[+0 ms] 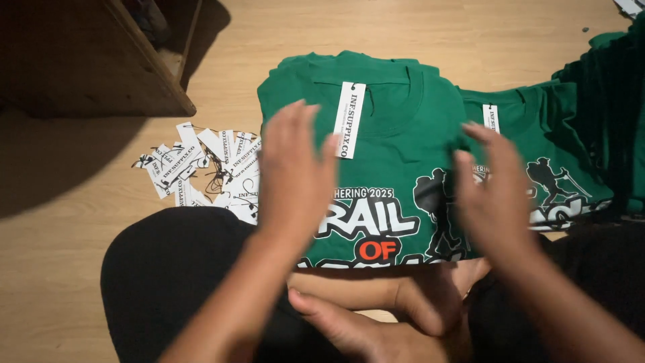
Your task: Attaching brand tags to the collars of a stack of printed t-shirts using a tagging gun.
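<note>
A folded green T-shirt (390, 144) with a white, black and orange print lies on the wooden floor in front of me. A white paper tag (349, 119) hangs at its collar. My left hand (294, 171) hovers flat over the shirt's left side, fingers spread, holding nothing. My right hand (494, 195) hovers open over the shirt's right edge, also holding nothing. Both hands are blurred by motion. A second folded green shirt (551, 144) with its own tag (491, 117) lies partly under the first, to the right.
A heap of white paper tags with black strings (201, 168) lies on the floor to the left. A wooden furniture piece (148, 60) stands at the top left. More dark green fabric (615, 114) is piled at the right. My crossed legs in black (168, 269) are below.
</note>
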